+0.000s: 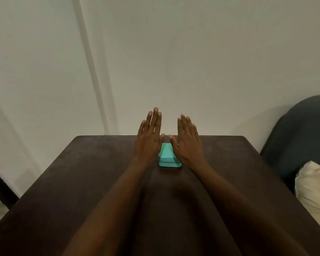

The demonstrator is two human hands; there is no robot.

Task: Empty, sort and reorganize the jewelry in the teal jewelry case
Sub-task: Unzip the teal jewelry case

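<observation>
Framing the step: the teal jewelry case (169,156) sits shut on the dark table (72,182), lid down, so by this view emptying has not begun.
Left hand (149,138): flat, fingers straight and together, thumb tip pointing inward; it hovers just left of the case and holds nothing. Whether its edge touches the case wall cannot be told.
Case position: toward the table's far edge, between the two hands, its near rim facing the person; no jewelry shows outside it.
Right hand (187,143): likewise flat with straight fingers, gripping nothing, just right of the case and overlapping its right top corner in this view.
Doing it well: a judgement only, one hand should steady the base from the side while the other finds the front lip and lifts the lid slowly, keeping the case level so small pieces do not spill or tangle.
Far right of the case: a dark chair (301,135) with a pale cushion (314,189) stands beside the table.
</observation>
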